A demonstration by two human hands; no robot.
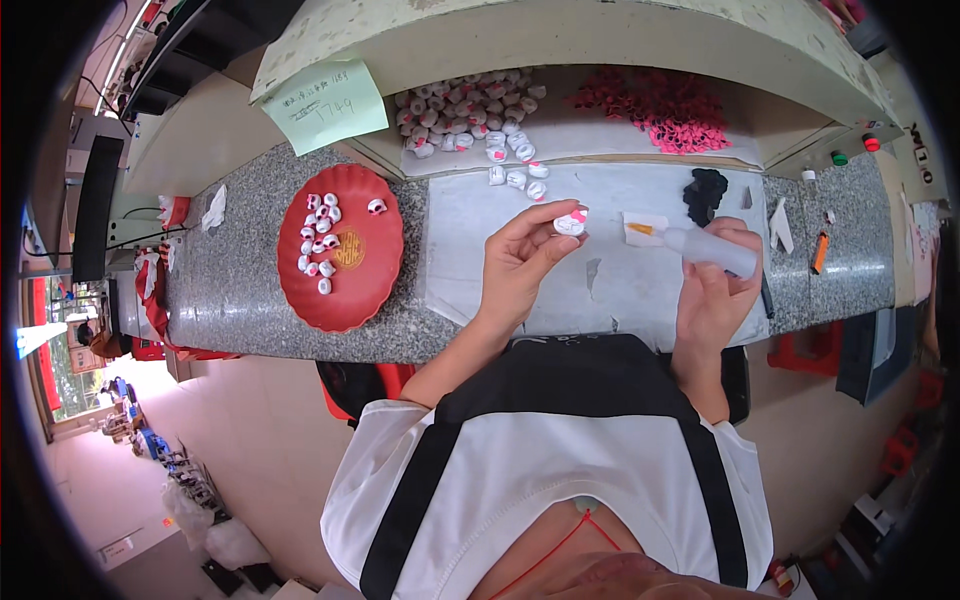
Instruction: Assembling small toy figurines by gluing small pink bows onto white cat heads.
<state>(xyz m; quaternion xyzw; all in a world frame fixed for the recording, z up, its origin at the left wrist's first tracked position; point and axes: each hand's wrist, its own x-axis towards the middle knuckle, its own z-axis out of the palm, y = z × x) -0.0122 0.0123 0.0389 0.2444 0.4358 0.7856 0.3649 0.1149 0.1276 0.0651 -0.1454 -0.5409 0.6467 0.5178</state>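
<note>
Between the thumb and fingers of my left hand [520, 262] is a small white figurine head [571, 222] with pink and dark marks. My right hand [716, 290] is wrapped round a translucent squeeze bottle [715, 250], tilted on its side. Its yellowish tip [640, 229] points left at the figurine head, with a gap between them. Under both hands lies a white sheet [480, 240]. Several similar white pieces [516, 180] stand at the sheet's far edge, beyond my left hand. Behind the bottle's tip is a small pale pad [645, 222] on the sheet.
A red scalloped plate [340, 280] with several white-and-dark pieces stands at left. Under the shelf are a heap of white pieces [465, 105] and a heap of small pink parts [680, 120]. A crumpled black cloth [705, 194] and an orange tool [821, 253] lie at right.
</note>
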